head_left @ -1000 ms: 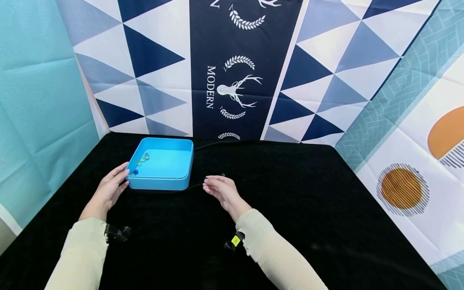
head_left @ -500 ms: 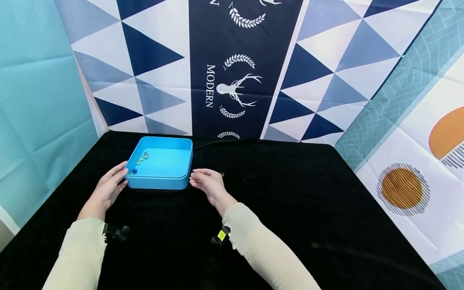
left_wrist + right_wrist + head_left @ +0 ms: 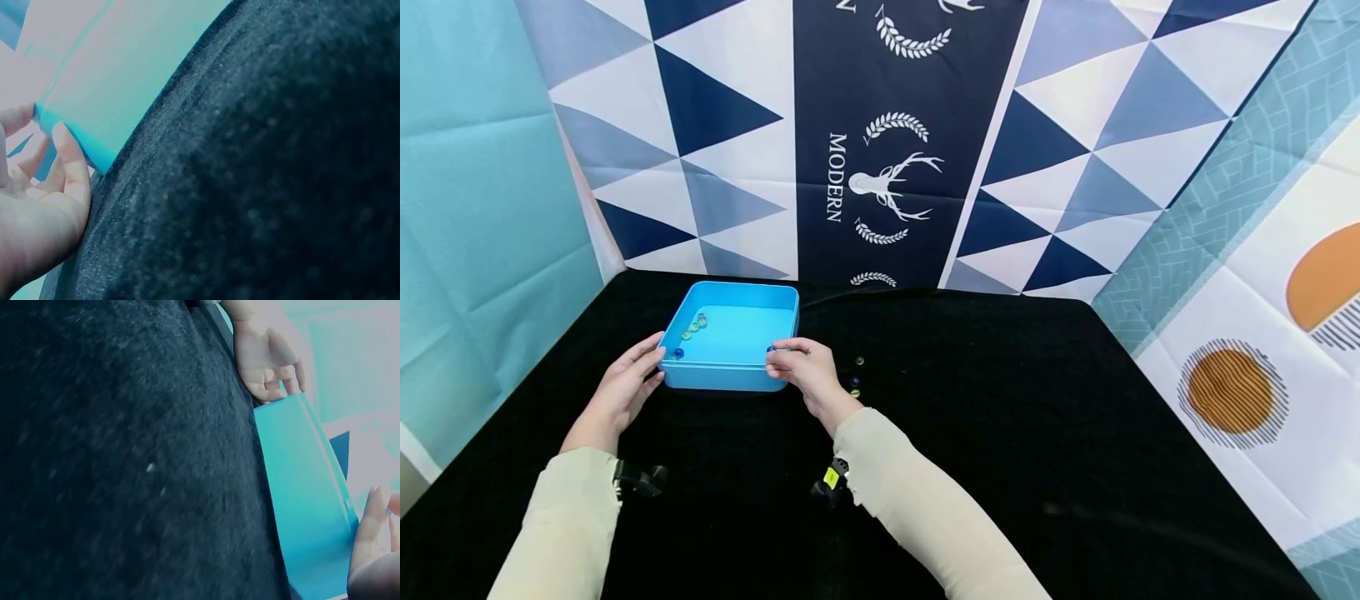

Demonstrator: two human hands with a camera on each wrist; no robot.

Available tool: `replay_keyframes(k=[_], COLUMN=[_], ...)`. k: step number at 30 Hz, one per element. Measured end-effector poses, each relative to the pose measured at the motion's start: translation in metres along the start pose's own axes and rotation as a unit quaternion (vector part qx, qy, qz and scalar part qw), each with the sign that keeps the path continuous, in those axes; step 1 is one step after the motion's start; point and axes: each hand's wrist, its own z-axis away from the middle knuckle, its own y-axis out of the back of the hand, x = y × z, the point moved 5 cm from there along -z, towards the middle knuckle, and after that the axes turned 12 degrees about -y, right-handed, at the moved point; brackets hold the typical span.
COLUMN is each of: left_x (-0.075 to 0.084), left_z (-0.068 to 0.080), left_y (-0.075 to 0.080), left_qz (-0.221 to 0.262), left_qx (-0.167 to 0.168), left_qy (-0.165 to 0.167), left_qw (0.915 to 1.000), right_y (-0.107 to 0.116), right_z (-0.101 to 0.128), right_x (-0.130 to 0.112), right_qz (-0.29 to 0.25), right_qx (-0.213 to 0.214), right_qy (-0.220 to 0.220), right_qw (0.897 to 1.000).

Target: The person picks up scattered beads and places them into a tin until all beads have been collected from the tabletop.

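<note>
In the head view a light blue square box [image 3: 730, 379] stands at the left of the black cloth. My left hand [image 3: 619, 392] holds its near left corner, fingertips at the side and front walls. Over the near right corner my right hand [image 3: 806, 372] pinches a small dark blue marble [image 3: 771, 349] at its fingertips. Inside the box lie another blue marble [image 3: 678, 353] and several yellow-green marbles [image 3: 694, 327] along the left side. The right wrist view shows the box's front wall [image 3: 306, 487] between both hands; the marble is hardly visible there.
To the right of the box, several more marbles lie on the cloth, among them a dark blue marble [image 3: 854, 382] and a yellowish marble [image 3: 855, 392]. A patterned curtain [image 3: 895, 167] hangs behind the table. Each wrist wears a black camera, such as the left wrist camera [image 3: 642, 480].
My right hand has moved left from the cloth to above the box's near right corner, carrying the blue marble. This uncovers marbles on the cloth. My left hand stays at the box.
</note>
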Motion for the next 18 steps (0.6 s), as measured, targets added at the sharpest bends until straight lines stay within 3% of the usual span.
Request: replay_keyframes(k=[18], left_x=[0.0], left_z=[0.001], left_y=[-0.001], left_qz=[-0.003], left_qx=[0.007], left_qy=[0.003], left_qw=[1.0], right_y=[-0.013], right_z=[-0.004], right_x=[-0.002], right_qz=[-0.004], right_qx=[0.02], right_qy=[-0.006], right_qw=[1.0])
